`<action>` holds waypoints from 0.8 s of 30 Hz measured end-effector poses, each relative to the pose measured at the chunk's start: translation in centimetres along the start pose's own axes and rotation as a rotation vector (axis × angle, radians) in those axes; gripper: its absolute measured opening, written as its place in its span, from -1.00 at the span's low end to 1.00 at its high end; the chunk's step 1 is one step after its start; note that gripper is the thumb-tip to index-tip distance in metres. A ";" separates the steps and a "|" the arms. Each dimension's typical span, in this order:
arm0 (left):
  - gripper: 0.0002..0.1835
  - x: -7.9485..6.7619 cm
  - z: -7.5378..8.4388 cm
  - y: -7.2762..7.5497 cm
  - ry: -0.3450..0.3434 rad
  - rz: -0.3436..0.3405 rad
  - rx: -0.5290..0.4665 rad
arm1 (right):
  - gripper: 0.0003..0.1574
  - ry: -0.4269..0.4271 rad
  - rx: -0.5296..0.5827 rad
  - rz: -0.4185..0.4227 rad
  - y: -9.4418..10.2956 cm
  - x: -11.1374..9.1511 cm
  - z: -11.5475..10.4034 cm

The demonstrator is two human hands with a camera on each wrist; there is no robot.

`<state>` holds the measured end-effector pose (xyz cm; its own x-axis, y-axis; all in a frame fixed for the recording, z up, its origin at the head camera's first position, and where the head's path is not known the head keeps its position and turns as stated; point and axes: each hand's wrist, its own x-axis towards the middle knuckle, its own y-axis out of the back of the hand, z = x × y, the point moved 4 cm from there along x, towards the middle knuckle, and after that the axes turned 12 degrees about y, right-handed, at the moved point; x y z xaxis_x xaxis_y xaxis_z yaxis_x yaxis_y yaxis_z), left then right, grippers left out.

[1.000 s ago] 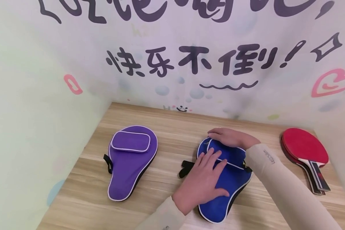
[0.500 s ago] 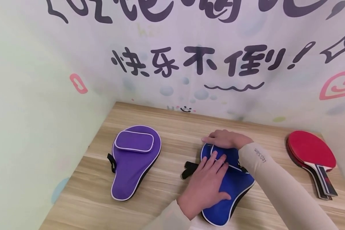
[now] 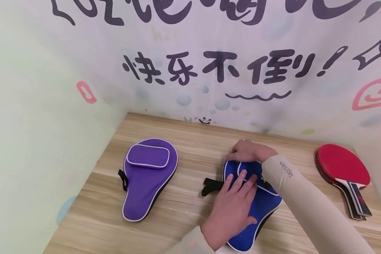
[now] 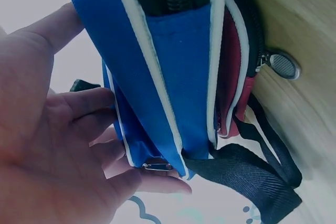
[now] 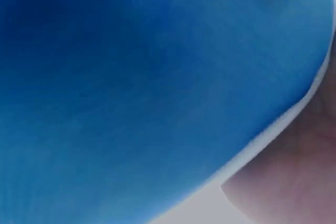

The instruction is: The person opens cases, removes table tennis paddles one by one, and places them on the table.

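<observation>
A blue table tennis bat case [image 3: 266, 206] with white piping lies right of the table's middle. My left hand [image 3: 230, 211] rests flat over its pocket, fingers spread. My right hand [image 3: 247, 151] curls over the far edge of the case; what its fingertips pinch is hidden. Black straps [image 3: 212, 187] stick out to the left. In the left wrist view, the case's blue side [image 4: 181, 61] stands beside my palm, with a dark red zipped part [image 4: 231, 72] against the table side. Blurred blue fabric [image 5: 147, 98] fills most of the right wrist view.
A purple bat case [image 3: 146, 180] with a raised pocket lies to the left on the wooden table [image 3: 92, 218]. Stacked red table tennis bats [image 3: 344, 164] lie at the right, near the side wall. A printed white wall [image 3: 174, 95] stands behind.
My right hand has moved slightly left along the far edge, its fingers more curled. The blue case has shifted a little towards me under my left hand. The camera view has turned slightly left.
</observation>
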<state>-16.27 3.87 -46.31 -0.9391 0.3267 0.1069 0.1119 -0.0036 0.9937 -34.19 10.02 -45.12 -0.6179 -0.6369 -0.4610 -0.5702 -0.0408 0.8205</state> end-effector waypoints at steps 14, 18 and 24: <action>0.22 0.1 0.5 0.4 0.011 0.066 -0.018 | -0.59 0.003 0.321 0.228 1.5 -0.7 1.5; 0.29 0.4 0.1 0.2 0.055 0.047 -0.039 | -0.56 -0.003 0.342 0.254 1.4 -0.6 1.8; 0.14 1.0 -0.7 -0.2 0.074 -0.061 -0.050 | -0.57 -0.020 0.320 0.289 1.4 -0.4 2.2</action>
<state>-17.46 3.57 -46.36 -0.9652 0.2574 0.0462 0.0389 -0.0335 0.9987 -35.99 11.90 -44.52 -0.7855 -0.5717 -0.2369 -0.5092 0.3795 0.7724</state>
